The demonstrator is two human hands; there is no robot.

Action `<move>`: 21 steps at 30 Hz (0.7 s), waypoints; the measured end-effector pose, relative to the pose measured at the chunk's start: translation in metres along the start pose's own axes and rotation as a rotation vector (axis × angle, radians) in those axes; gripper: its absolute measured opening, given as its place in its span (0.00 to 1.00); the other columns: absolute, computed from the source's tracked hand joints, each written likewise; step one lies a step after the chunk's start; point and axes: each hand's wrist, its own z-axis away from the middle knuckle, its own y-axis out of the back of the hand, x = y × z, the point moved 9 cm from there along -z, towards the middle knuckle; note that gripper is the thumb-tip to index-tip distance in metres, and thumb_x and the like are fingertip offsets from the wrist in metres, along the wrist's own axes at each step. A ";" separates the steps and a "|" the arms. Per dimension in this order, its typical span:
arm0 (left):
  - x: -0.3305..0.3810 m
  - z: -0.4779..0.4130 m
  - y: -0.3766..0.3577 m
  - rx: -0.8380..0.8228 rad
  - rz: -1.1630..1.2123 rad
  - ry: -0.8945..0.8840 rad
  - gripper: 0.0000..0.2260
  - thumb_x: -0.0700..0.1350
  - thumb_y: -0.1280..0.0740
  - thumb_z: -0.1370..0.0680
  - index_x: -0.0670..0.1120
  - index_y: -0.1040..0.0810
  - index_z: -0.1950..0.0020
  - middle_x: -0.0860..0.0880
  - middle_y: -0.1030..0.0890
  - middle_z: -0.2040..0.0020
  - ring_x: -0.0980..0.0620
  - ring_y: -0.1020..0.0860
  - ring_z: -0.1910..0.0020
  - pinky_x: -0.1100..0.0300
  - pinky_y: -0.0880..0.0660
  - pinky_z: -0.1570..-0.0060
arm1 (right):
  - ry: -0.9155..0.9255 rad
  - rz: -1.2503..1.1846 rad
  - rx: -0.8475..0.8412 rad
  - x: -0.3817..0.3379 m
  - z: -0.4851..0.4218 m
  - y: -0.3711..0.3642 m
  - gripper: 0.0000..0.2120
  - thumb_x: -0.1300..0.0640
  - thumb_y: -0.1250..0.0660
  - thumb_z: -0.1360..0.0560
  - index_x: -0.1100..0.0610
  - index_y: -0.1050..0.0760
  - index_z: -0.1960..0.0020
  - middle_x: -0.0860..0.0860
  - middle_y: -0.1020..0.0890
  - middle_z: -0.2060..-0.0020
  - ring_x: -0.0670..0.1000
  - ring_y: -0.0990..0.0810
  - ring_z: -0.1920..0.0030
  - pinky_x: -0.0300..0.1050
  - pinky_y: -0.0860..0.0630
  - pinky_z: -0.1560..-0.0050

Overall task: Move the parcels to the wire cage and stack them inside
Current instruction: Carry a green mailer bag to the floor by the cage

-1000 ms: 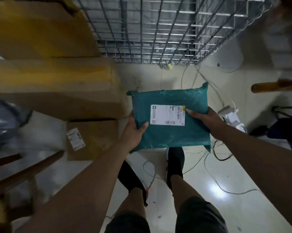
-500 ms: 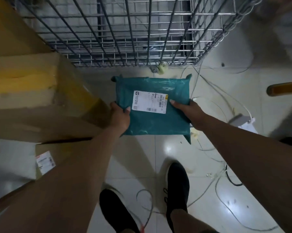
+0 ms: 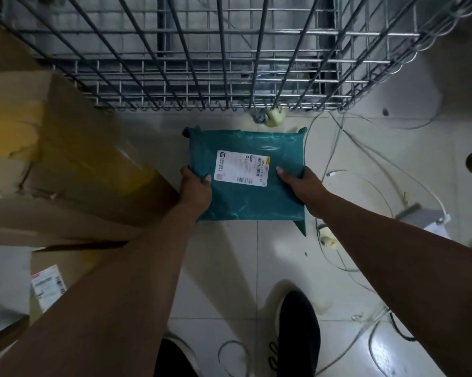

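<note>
Teal parcel (image 3: 247,183) at frame centre, held flat above the floor, white label (image 3: 241,167) face up. Left hand (image 3: 195,190) grips its left edge, thumb curled over the top; right hand (image 3: 301,186) grips the right edge, thumb on top. Wire cage (image 3: 216,55) fills the upper frame, just beyond the parcel, not touching. Cardboard boxes (image 3: 74,164) stacked at left. Loose cables (image 3: 349,148) on the floor at right.

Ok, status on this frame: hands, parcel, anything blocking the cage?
Both on it: left hand, right hand grip teal parcel, label up. Parcel outside the wire cage. Loose cables on floor right; cardboard boxes close left.
</note>
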 end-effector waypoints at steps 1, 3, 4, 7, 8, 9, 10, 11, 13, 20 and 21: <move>-0.003 -0.003 0.000 -0.001 0.001 0.009 0.24 0.44 0.39 0.14 0.41 0.45 0.22 0.38 0.31 0.24 0.38 0.30 0.27 0.46 0.31 0.27 | -0.006 0.002 -0.001 0.002 -0.003 -0.002 0.27 0.37 0.21 0.30 0.51 0.20 0.37 0.49 0.12 0.46 0.54 0.13 0.45 0.58 0.16 0.40; -0.007 -0.006 -0.001 -0.007 0.018 0.022 0.24 0.44 0.39 0.14 0.42 0.46 0.21 0.38 0.32 0.23 0.38 0.30 0.26 0.46 0.32 0.26 | -0.014 0.010 -0.002 0.003 -0.006 -0.005 0.26 0.37 0.21 0.30 0.49 0.20 0.39 0.48 0.12 0.47 0.53 0.13 0.46 0.57 0.16 0.42; -0.009 -0.006 -0.001 -0.009 0.026 0.026 0.25 0.43 0.39 0.14 0.42 0.46 0.21 0.38 0.33 0.23 0.38 0.31 0.25 0.47 0.33 0.26 | -0.019 0.018 0.001 0.004 -0.007 -0.006 0.26 0.37 0.21 0.30 0.49 0.21 0.39 0.48 0.12 0.47 0.53 0.13 0.45 0.56 0.16 0.42; -0.013 -0.006 -0.002 -0.028 0.026 0.009 0.27 0.43 0.40 0.13 0.46 0.49 0.18 0.40 0.33 0.22 0.39 0.31 0.25 0.47 0.33 0.26 | -0.039 0.028 0.001 0.007 -0.009 -0.007 0.24 0.39 0.22 0.28 0.50 0.22 0.38 0.49 0.13 0.45 0.55 0.14 0.43 0.55 0.16 0.43; -0.013 -0.006 -0.002 -0.034 0.031 0.001 0.28 0.43 0.40 0.13 0.47 0.49 0.17 0.41 0.33 0.22 0.39 0.31 0.25 0.46 0.32 0.25 | -0.050 0.031 -0.003 0.009 -0.010 -0.007 0.25 0.40 0.22 0.27 0.51 0.22 0.37 0.50 0.13 0.44 0.55 0.14 0.43 0.56 0.16 0.41; -0.013 -0.006 -0.002 -0.035 0.034 -0.006 0.28 0.43 0.39 0.13 0.48 0.50 0.17 0.41 0.33 0.22 0.39 0.31 0.25 0.46 0.32 0.25 | -0.054 0.040 -0.004 0.011 -0.010 -0.007 0.27 0.40 0.23 0.27 0.53 0.22 0.35 0.51 0.14 0.43 0.56 0.15 0.42 0.57 0.17 0.40; -0.012 -0.006 -0.001 -0.026 0.032 -0.011 0.29 0.43 0.39 0.14 0.48 0.49 0.17 0.41 0.33 0.21 0.40 0.31 0.24 0.46 0.33 0.25 | -0.047 0.064 0.003 0.010 -0.009 -0.007 0.28 0.40 0.23 0.26 0.55 0.23 0.33 0.52 0.14 0.42 0.57 0.15 0.41 0.57 0.17 0.39; -0.009 -0.004 0.000 -0.011 0.023 -0.019 0.30 0.43 0.37 0.14 0.48 0.49 0.16 0.41 0.34 0.21 0.40 0.32 0.24 0.46 0.34 0.23 | -0.035 0.096 0.024 0.008 -0.007 -0.006 0.29 0.41 0.23 0.26 0.56 0.25 0.31 0.51 0.15 0.40 0.57 0.16 0.39 0.57 0.18 0.39; 0.000 0.004 0.002 0.024 -0.014 -0.060 0.33 0.42 0.34 0.16 0.46 0.49 0.16 0.41 0.37 0.20 0.41 0.35 0.22 0.45 0.37 0.22 | -0.012 0.208 0.123 -0.001 0.003 0.000 0.36 0.42 0.22 0.27 0.56 0.31 0.26 0.51 0.19 0.35 0.56 0.19 0.36 0.57 0.20 0.37; 0.075 0.095 0.035 0.039 -0.056 -0.239 0.18 0.46 0.32 0.17 0.46 0.25 0.27 0.42 0.25 0.30 0.45 0.25 0.33 0.59 0.29 0.34 | 0.195 0.440 0.256 -0.099 0.097 -0.016 0.36 0.44 0.20 0.28 0.54 0.28 0.26 0.54 0.23 0.34 0.54 0.22 0.35 0.44 0.25 0.40; 0.088 0.115 0.045 0.019 -0.005 -0.250 0.15 0.45 0.31 0.17 0.45 0.22 0.30 0.43 0.21 0.33 0.48 0.22 0.37 0.61 0.27 0.39 | 0.193 0.415 0.226 -0.115 0.117 -0.020 0.31 0.44 0.21 0.28 0.54 0.25 0.30 0.53 0.20 0.37 0.52 0.20 0.39 0.41 0.26 0.44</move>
